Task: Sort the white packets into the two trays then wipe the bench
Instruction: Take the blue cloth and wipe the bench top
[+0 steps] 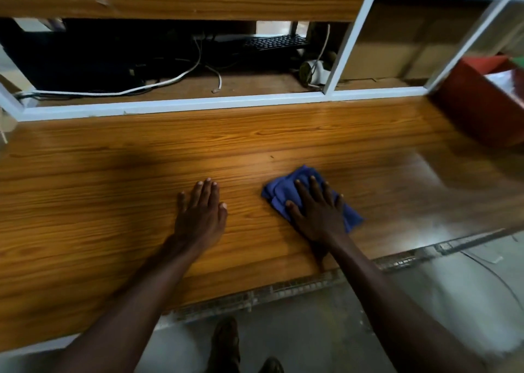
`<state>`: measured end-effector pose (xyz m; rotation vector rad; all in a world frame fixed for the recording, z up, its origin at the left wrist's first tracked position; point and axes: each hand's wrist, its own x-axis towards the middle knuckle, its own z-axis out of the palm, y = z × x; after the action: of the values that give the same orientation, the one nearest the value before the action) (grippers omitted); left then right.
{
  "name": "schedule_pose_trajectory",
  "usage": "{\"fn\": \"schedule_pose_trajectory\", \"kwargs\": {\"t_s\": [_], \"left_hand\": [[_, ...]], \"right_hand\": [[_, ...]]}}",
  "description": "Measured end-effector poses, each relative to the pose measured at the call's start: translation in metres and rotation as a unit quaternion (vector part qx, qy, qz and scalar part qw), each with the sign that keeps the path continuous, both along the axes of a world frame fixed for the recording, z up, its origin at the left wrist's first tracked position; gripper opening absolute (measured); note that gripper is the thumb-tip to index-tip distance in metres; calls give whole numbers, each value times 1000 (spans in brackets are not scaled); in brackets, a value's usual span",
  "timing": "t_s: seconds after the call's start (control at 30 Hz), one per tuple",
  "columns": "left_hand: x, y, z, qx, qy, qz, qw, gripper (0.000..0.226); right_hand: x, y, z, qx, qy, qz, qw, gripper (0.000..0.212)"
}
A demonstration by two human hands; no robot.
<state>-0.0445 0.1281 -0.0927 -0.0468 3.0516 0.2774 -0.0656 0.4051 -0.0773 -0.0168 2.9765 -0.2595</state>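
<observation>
The right hand [317, 211] lies flat with fingers spread on a crumpled blue cloth [309, 195], pressing it onto the wooden bench [113, 174]. Just beside it the left hand [200, 211] rests palm down on the bare wood, fingers straight and together, holding nothing. Well off to the right of the cloth hand stands a red tray [476, 111].

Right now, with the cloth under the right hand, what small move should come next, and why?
Probably slide the right hand, flat on the blue cloth, sideways along the bench. No packets show on the wood, the red tray sits at the far right, and the left hand lies flat on bare wood, so wiping seems to be what remains.
</observation>
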Motion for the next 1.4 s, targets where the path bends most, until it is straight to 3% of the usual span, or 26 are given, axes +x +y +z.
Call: {"fn": "schedule_pose_trajectory", "kwargs": {"t_s": [0.17, 0.37, 0.53, 0.8, 1.0, 1.23, 1.33, 1.4], "left_hand": [[0, 10, 5, -12, -14, 31, 999, 62], [-3, 74, 15, 10, -5, -27, 1000, 64], [-13, 131, 18, 42, -8, -53, 998, 63], [-9, 150, 5, 33, 6, -36, 999, 63], [-11, 151, 4, 25, 14, -32, 999, 63], [-15, 151, -4, 20, 32, -39, 999, 69], [-15, 151, -7, 23, 57, -41, 997, 68], [-17, 151, -10, 20, 72, -38, 997, 66]], "right_hand": [[42, 22, 0, -16, 7, -105, 994, 71], [46, 45, 1, -10, 11, 5, 1000, 69], [56, 69, 2, -27, 16, -115, 993, 67], [39, 96, 1, -3, 6, -10, 1000, 70], [29, 90, 0, -24, 2, -149, 988, 72], [-55, 93, -4, 8, 21, 32, 999, 69], [-76, 87, -8, 0, 36, -98, 995, 70], [-80, 70, -13, 8, 52, -123, 991, 73]]}}
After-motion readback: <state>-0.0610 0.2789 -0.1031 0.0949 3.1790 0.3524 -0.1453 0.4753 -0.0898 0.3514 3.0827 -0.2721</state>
